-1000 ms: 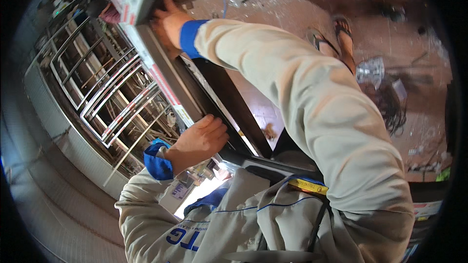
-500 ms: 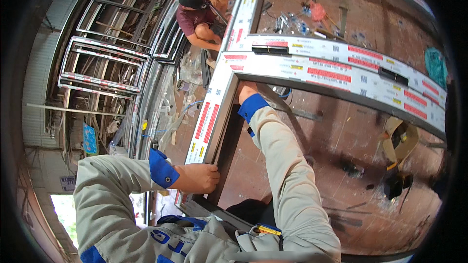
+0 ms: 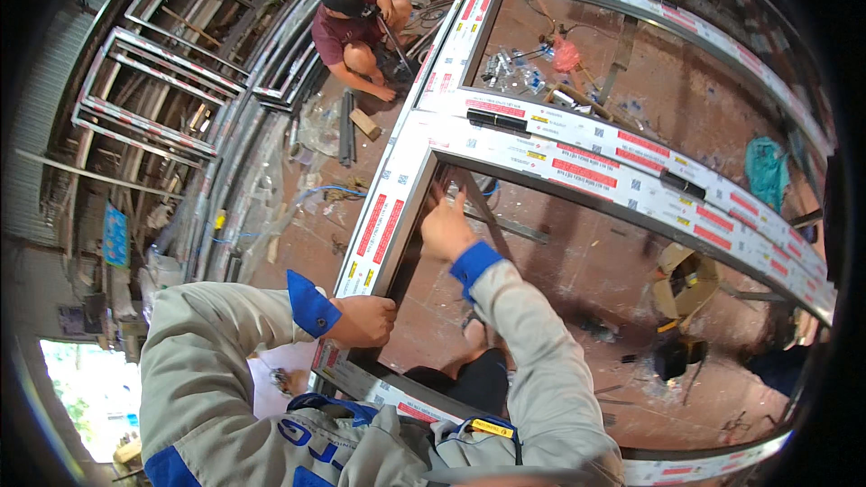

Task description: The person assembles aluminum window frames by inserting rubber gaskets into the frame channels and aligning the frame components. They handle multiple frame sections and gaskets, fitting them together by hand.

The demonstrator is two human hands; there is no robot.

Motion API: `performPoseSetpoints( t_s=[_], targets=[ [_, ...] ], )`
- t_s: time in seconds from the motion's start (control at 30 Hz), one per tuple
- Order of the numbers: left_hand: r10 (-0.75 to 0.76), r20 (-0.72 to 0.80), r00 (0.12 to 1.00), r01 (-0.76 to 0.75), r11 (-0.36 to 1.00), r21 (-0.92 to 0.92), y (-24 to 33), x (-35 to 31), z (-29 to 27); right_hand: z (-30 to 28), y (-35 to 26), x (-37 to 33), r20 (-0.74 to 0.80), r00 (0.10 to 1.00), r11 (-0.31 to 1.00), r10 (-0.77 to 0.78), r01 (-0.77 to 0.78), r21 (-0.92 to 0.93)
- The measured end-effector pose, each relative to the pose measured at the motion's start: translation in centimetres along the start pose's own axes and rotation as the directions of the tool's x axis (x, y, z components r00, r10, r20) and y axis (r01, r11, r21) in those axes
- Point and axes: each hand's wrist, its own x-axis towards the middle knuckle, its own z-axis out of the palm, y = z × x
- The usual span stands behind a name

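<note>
A large metal door or window frame, wrapped in white film with red labels, spans the view in front of me. My left hand is closed around its left bar near the lower corner. Inside the opening, my right hand is near the bar's inner face by the upper left corner. Its fingers are stretched out and apart, with nothing visible in them; whether a fingertip touches the bar I cannot tell. Black hinges sit along the joint between this frame and the adjoining one beyond it.
A co-worker in a dark red shirt crouches at the far left beside dark bars and a wooden block. Frames lean along the left wall. On the tiled floor lie a cardboard box, a teal bag and loose hardware.
My right hand has come back from behind the frame's inner corner into view, fingers extended. My left hand keeps its grip. The head view has shifted, and the co-worker has changed posture.
</note>
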Motion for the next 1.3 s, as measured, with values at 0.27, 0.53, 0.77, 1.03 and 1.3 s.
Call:
performPoseSetpoints(
  t_s=[0.27, 0.53, 0.77, 1.03, 1.3],
  targets=[
    [-0.049, -0.024, 0.998, 0.05, 0.998, 0.042, 1.3, 2.3, 1.8, 3.2, 7.2, -11.3, -0.038, 0.828, -0.279, 0.56, 0.232, 0.932],
    [-0.117, -0.091, 0.989, 0.113, 0.992, -0.051, 5.1, 5.7, 7.6, -9.4, 4.6, -14.2, 0.078, 0.98, 0.195, 0.183, -0.114, 0.974],
    [-0.048, -0.062, 0.997, 0.052, 0.997, 0.054, 4.2, 5.2, 4.3, -16.2, 19.9, -8.6, -0.529, 0.825, 0.977, 0.197, -0.211, 0.034],
    [-0.451, -0.608, 0.654, 0.066, 0.834, -0.547, 0.8, 2.9, -1.5, -13.6, 22.1, -4.4, -0.243, 0.94, 0.933, 0.238, -0.291, -0.212],
    [-0.713, -0.692, 0.114, 0.142, 0.701, -0.699, -6.3, 1.2, 1.4, -14.2, 21.8, -4.3, -0.276, 0.951, 0.981, 0.143, -0.172, -0.086]
  ],
)
